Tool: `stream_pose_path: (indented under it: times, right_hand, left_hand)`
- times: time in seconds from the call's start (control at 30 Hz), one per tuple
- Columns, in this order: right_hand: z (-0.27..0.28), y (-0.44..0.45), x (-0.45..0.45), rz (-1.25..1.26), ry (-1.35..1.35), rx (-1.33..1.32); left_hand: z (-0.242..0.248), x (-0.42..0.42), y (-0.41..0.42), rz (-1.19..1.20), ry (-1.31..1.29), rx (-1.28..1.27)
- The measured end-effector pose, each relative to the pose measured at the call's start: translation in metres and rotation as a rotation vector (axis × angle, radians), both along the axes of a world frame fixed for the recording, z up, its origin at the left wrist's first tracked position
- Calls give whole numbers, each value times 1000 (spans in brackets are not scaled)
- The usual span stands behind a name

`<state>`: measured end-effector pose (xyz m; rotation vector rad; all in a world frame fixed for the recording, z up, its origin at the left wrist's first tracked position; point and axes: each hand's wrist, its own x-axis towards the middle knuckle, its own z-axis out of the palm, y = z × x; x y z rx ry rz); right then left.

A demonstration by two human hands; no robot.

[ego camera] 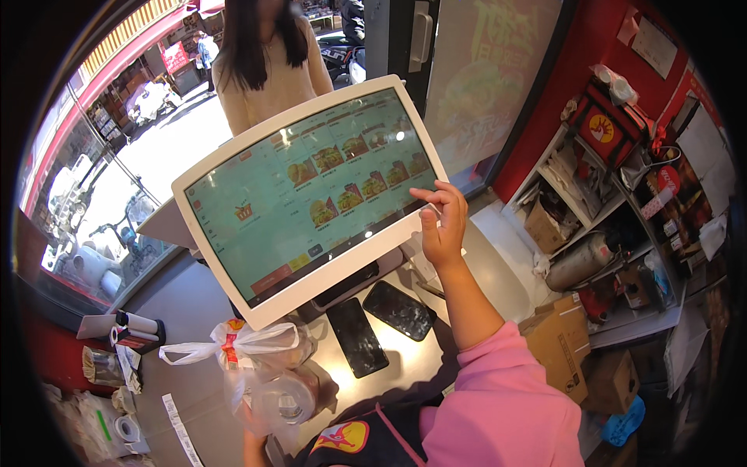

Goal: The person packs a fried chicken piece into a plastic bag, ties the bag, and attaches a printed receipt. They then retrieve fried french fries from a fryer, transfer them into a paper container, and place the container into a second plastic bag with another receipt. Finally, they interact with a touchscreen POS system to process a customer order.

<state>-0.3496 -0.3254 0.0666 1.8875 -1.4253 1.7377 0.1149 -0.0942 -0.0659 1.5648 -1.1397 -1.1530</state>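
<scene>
A white-framed touchscreen terminal (pixel 274 204) stands tilted before me, its display showing rows of burger pictures. My right hand (pixel 444 225) is at its lower right corner, holding nothing, with the index fingertip over the display. Whether that fingertip presses the glass I cannot tell. At the lower left, my left hand (pixel 250 417) is mostly hidden by a tied clear plastic bag (pixel 257 350). Its grip on the bag is unclear. Inside the bag sits a transparent round cup or container (pixel 290 397). Two dark smartphones, one upright (pixel 357 338) and one slanted (pixel 400 309), lie on the counter below the screen.
A person (pixel 265 87) stands beyond the terminal. On the left of the counter (pixel 175 298) are a paper strip (pixel 180 429) and a small holder (pixel 137 333). Cardboard boxes (pixel 554 344) and a loaded shelf (pixel 589 216) stand to the right.
</scene>
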Motion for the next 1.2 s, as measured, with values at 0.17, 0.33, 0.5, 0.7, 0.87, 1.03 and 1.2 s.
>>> stream_pose_path:
  times: [0.17,0.33,0.5,0.7,0.87,1.03,1.2]
  right_hand:
    - [1,-1,1,-9,22,-18]
    - [9,-7,6,11,47,-3]
    - [26,-17,9,62,64,81]
    - [38,-26,5,175,38,121]
    - [21,-18,9,236,-254,-111]
    - [0,0,9,137,-255,-63]
    - [-6,3,13,150,-195,-77]
  left_hand:
    - [5,5,-3,52,112,133]
    - [30,-9,-4,110,257,163]
    - [40,-14,-7,132,146,173]
    - [31,-4,-3,85,53,189]
    - [22,0,-5,159,131,269]
    - [-1,10,0,75,-63,87]
    - [-20,20,0,-110,-310,-101]
